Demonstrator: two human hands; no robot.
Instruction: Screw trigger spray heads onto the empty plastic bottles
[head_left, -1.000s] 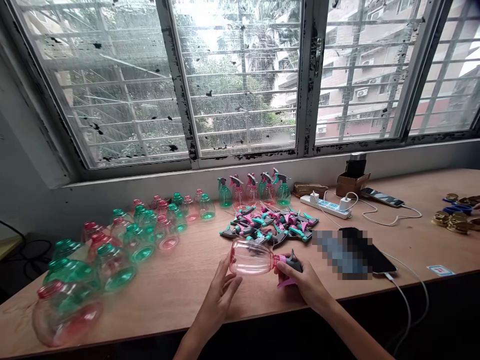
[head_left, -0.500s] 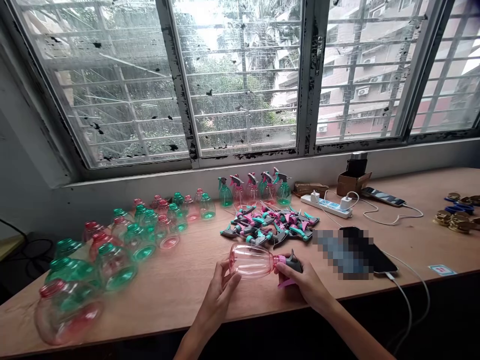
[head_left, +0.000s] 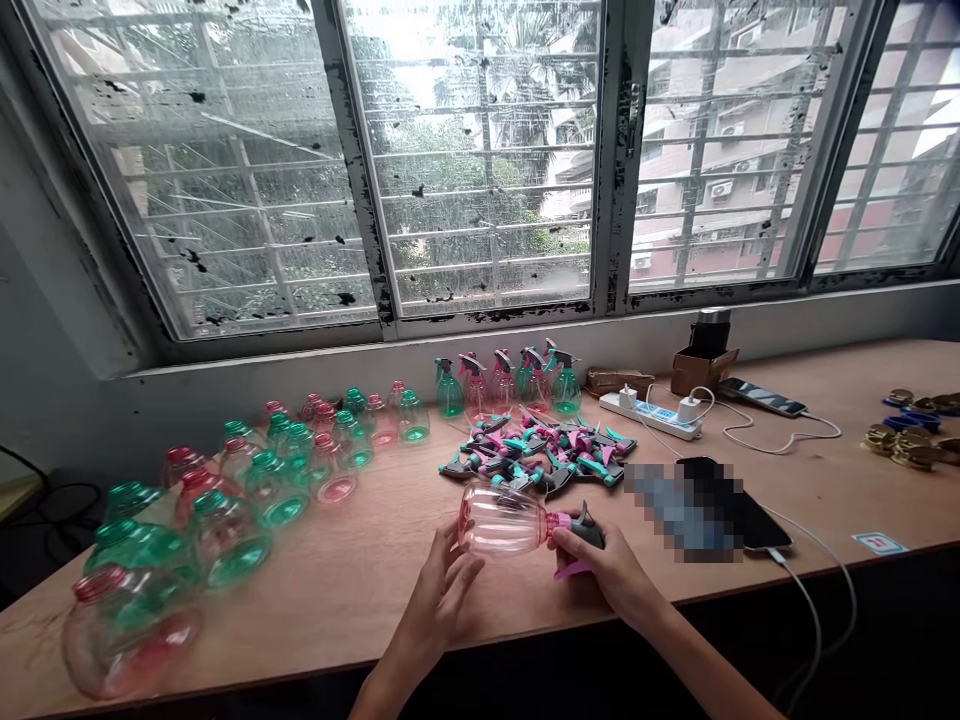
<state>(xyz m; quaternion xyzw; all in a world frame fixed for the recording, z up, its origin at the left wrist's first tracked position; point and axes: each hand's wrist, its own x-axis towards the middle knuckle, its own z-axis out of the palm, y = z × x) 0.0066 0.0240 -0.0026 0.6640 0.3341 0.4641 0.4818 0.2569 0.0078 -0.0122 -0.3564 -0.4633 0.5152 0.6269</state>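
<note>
A clear pink spray bottle lies sideways between my hands above the table's front part. My right hand is closed around its trigger head, which is grey with a pink collar and pink trigger. At the bottle's base, my left hand cups it with bent fingers, partly hidden behind the plastic; its thumb stands a little off the bottle. Just behind lies a pile of loose trigger heads in grey, pink and teal.
Several open green and pink bottles line the left side. Finished-looking spray bottles stand by the wall. To the right are a power strip, a phone with a cable, another phone and gold-coloured discs.
My left thumb has lifted slightly away from the bottle. The bottle and my right hand stay almost where they were; the view has shifted a little.
</note>
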